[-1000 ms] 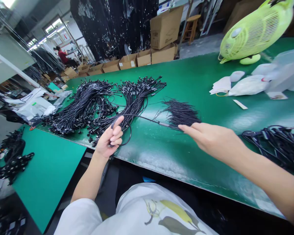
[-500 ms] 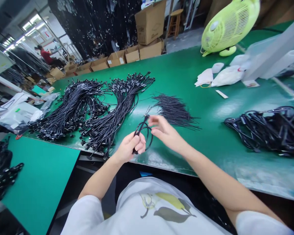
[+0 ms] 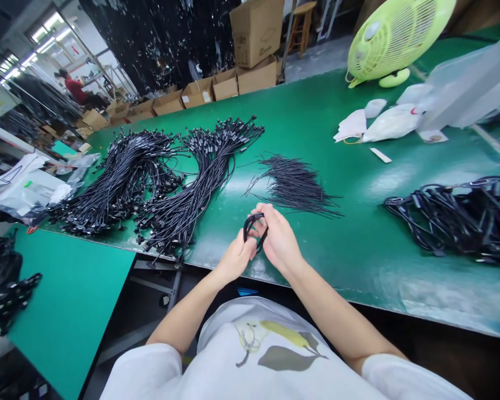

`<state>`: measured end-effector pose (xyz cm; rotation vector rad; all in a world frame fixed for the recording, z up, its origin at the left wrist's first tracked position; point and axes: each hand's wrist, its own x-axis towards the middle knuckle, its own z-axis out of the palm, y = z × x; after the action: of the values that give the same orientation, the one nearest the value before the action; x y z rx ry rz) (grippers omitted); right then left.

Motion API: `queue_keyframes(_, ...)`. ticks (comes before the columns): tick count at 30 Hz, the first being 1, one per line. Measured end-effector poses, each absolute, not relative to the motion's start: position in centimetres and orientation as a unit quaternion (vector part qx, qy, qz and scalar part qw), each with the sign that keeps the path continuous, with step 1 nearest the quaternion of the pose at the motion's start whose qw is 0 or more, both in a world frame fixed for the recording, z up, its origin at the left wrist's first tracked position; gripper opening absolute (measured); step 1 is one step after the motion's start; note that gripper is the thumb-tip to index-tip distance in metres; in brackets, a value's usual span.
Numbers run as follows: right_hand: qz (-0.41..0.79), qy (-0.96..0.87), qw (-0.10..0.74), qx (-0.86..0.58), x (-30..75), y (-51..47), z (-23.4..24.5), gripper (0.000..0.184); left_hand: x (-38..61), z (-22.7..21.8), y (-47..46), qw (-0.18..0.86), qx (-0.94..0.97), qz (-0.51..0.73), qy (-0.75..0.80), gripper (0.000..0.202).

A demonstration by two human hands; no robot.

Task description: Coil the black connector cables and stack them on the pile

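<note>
A black cable, wound into a small loop, is held between my two hands just above the table's front edge. My left hand is closed on the loop's lower left side. My right hand grips its right side, fingers curled around it. The cable's ends are hidden by my fingers. Just beyond my hands lies a pile of thin black twist ties. To the left rests a bundle of straight black cables with connectors at both ends.
Another cable bundle lies further left on the green table. Coiled cables are heaped at the right. A yellow-green fan and white bags stand behind them. Cardboard boxes line the far edge. A person sits far back left.
My right hand has come down and closed onto the cable. The cable is now gathered into a tighter loop, and my left hand has shifted slightly right.
</note>
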<state>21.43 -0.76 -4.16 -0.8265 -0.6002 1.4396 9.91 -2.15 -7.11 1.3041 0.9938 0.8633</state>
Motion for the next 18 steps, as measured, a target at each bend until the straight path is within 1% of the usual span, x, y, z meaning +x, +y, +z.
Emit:
queue_keyframes(2, 0.641, -0.288, 0.622, -0.347, 21.2, -1.3, -4.2, 0.052, 9.3, -7.2, -2.2, 0.598, 0.621, 0.299, 0.408, 0.046)
queue_keyframes(4, 0.652, -0.307, 0.619, -0.312, 21.3, -1.7, -4.0, 0.052, 8.7, -7.0, -2.6, 0.611, 0.655, 0.229, 0.381, 0.052)
queue_keyframes(6, 0.674, -0.298, 0.618, -0.275, 21.7, -1.9, -3.5, 0.054, 8.3, -6.7, -3.1, 0.624, 0.660, 0.201, 0.366, 0.057)
queue_keyframes(9, 0.722, -0.271, 0.587, -0.245, 22.7, -1.5, -2.2, 0.055, 8.7, -6.0, -3.6, 0.626, 0.643, 0.242, 0.368, 0.060)
queue_keyframes(12, 0.736, -0.263, 0.576, -0.239, 23.5, -1.0, -1.0, 0.057, 9.7, -5.5, -3.6, 0.620, 0.621, 0.307, 0.368, 0.058)
queue_keyframes(14, 0.738, -0.270, 0.570, -0.240, 23.9, -0.8, -0.6, 0.058, 10.4, -5.2, -3.5, 0.665, 0.580, 0.319, 0.346, 0.054)
queue_keyframes(18, 0.770, -0.290, 0.525, -0.220, 24.5, -0.1, -0.8, 0.050, 11.1, -4.7, -3.8, 0.840, 0.384, 0.258, 0.284, 0.046)
